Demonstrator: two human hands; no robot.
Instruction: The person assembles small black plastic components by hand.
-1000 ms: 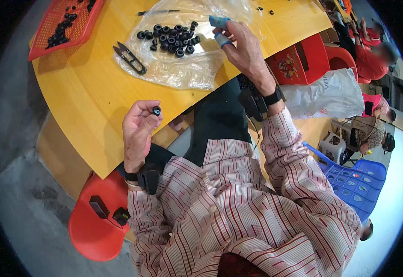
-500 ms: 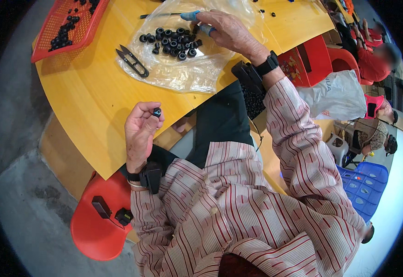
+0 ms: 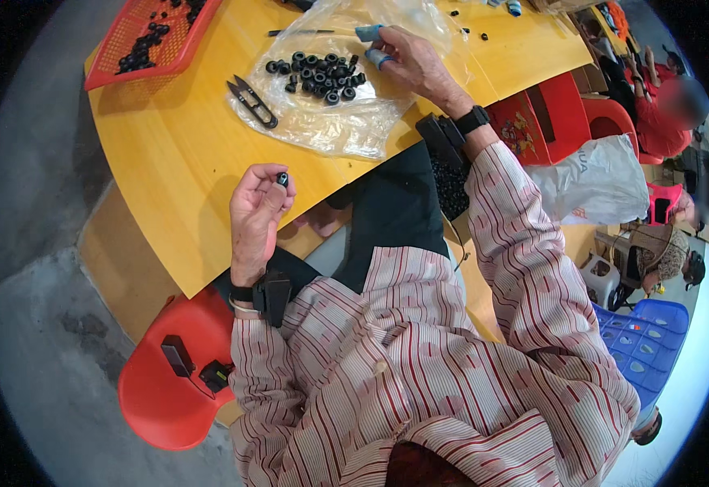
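My left hand [image 3: 255,215] is closed, pinching a small black ring-like part [image 3: 282,179] between thumb and fingers near the table's front edge. Over the clear plastic bag [image 3: 346,134], my right hand [image 3: 415,65] has blue wraps on two fingers. Its fingertips are apart, and nothing shows between them. To its left, several black ring-like parts [image 3: 320,77] lie piled on the bag. A thin black stick-like tool [image 3: 300,32] rests beyond the pile. Black thread snips [image 3: 253,103] lie at the bag's left edge, blades apart.
A red plastic basket [image 3: 178,53] with black parts stands at the table's far left. Below the table's right edge are more black parts [image 3: 450,191], red chairs [image 3: 561,114] and a white sack [image 3: 590,183]. A red stool [image 3: 160,406] holds small black devices. Other people sit at right.
My right hand's fingertips have drawn away to the right from the thin black tool, which stays on the bag. My left hand keeps its pinch on the black part. The view has shifted slightly.
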